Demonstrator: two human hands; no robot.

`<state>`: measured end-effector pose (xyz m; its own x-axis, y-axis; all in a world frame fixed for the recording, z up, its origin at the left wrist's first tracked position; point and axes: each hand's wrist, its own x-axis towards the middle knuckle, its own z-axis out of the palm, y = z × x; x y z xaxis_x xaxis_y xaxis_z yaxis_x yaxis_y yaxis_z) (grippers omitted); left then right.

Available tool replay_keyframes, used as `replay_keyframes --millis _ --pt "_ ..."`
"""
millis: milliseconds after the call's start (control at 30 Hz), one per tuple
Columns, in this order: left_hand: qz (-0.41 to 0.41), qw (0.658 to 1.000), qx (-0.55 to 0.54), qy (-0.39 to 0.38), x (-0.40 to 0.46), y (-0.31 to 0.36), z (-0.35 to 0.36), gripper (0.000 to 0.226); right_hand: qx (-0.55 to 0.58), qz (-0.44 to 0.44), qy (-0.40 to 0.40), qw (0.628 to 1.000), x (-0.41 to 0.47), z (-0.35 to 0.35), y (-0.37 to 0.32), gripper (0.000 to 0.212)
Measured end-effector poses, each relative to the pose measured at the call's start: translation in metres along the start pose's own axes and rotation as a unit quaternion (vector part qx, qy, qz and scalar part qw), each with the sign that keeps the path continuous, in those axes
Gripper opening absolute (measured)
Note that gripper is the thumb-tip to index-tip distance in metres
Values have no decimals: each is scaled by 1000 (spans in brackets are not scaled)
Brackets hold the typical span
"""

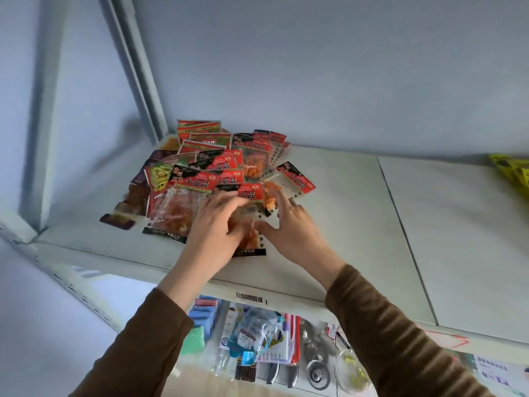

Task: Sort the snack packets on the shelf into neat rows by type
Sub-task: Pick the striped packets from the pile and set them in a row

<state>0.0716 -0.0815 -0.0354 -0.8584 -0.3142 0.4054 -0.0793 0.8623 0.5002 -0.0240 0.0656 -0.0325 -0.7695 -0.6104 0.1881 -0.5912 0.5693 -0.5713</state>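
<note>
While both of my hands reach onto the white shelf (329, 196), the left hand (214, 227) lies on a red-topped snack packet (249, 213) at the front of the pile, fingers curled round its edge; the right hand (289, 224) touches the same packet from the right, fingers spread and thumb against its clear side; behind them the heap of snack packets (211, 164) sits jumbled towards the shelf's back left corner; one dark packet (117, 220) lies apart at the left; a yellow bag (512, 173) rests far right.
</note>
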Motion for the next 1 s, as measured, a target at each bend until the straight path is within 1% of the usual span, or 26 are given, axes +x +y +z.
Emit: replay_keyframes --millis 100,167,233,333,400,467,567,667,733,800,900,1000 --pt "2 999 30 18 5 -22 -17 35 47 29 -6 998 15 15 -9 85" --pt "-26 997 62 44 5 -42 -31 37 71 42 -1 997 21 24 -15 89" --pt "-73 991 92 57 5 -64 -45 42 76 55 12 996 27 32 -20 89" --pt "-134 984 113 27 7 -91 -56 53 77 80 30 993 35 39 -24 90" --pt "-143 985 94 1 8 -102 -56 61 70 96 39 992 40 44 -27 89" --pt "-142 987 71 -8 10 -109 -55 67 69 109 52 990 45 50 -33 86" --pt "-136 990 48 -10 13 -118 -53 72 95 115 84 985 51 61 -42 81" --pt "-129 991 36 -20 14 -124 -51 74 161 150 116 969 56 65 -46 77" --pt "-125 991 33 -25 15 -127 -51 75 224 188 107 950 59 63 -47 75" --pt "-123 992 28 -27 15 -129 -50 75 254 224 94 936 65 58 -49 71" --pt "-119 993 18 -23 14 -131 -48 73 288 255 79 919 74 52 -50 54" --pt "-103 994 43 -8 16 -130 -46 72 340 266 44 901 77 44 -48 36"
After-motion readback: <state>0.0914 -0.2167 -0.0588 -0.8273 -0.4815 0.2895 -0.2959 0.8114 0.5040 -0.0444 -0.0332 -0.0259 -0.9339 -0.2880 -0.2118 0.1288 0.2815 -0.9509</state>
